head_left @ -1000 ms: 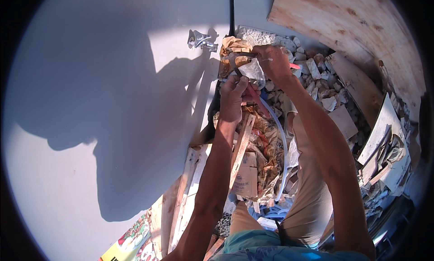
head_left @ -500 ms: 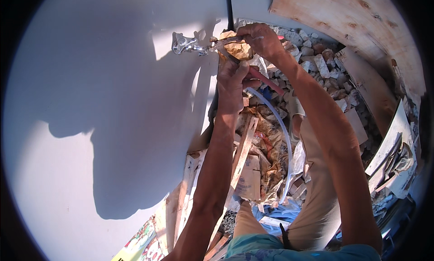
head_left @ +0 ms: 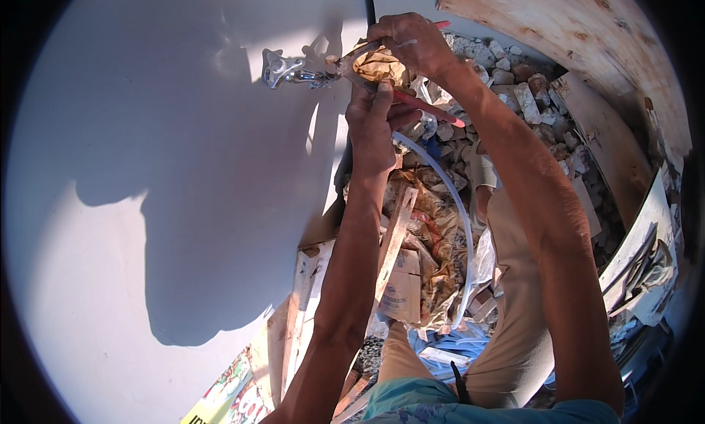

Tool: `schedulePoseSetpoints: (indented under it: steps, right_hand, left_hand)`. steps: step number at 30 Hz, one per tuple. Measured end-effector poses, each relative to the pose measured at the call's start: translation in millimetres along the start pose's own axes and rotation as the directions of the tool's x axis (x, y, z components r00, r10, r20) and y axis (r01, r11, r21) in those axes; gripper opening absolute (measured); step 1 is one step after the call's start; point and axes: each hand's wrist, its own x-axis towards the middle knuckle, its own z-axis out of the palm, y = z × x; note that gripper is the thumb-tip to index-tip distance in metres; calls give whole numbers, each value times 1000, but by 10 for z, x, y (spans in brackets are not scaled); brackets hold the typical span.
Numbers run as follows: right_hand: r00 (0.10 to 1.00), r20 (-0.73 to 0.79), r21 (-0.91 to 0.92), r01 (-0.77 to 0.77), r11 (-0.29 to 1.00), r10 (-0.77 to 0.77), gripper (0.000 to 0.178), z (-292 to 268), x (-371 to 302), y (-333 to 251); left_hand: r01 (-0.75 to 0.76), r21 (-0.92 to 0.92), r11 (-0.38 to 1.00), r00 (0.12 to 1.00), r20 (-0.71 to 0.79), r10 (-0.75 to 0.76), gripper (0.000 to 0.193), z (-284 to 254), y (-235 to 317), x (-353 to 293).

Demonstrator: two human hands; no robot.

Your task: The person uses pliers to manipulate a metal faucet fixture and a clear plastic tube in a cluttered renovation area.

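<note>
Left hand (head_left: 373,126), right hand (head_left: 415,45) clamped round red-handled pliers (head_left: 422,104), one handle each | likely stiff, weighty; hold near handle ends | chrome tap (head_left: 285,70) left of grip

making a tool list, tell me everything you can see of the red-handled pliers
The pliers look metal, dark and worn, with long arms and red grips. The handles are spread wide, the left hand holding the lower one, the right hand the upper. Their head points left, close to the shiny faucet-like fitting; whether it touches is unclear.
</note>
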Motion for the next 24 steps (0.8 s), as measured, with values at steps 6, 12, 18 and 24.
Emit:
schedulePoseSetpoints:
  steps: [6, 12, 18, 24]
  right_hand:
    - [999, -17, -34, 31, 999, -32, 20, -19, 60, -9]
    - [992, -41, 9, 124, 992, -123, 19, 2, 159, 39]
    - [1000, 9, 227, -29, 973, 28, 25, 127, 90, 157]
    - [998, 59, 192, -24, 981, 13, 22, 0, 73, 57]
  left_hand:
    - [-54, -31, 998, 999, -2, 54, 40, 25, 24, 71]
    - [-138, -86, 987, 990, -7, 138, 42, 104, -42, 123]
    - [-175, -164, 971, 984, 1, 177, 42, 196, -52, 235]
    - [-159, -256, 953, 986, -83, 143, 36, 206, -91, 327]
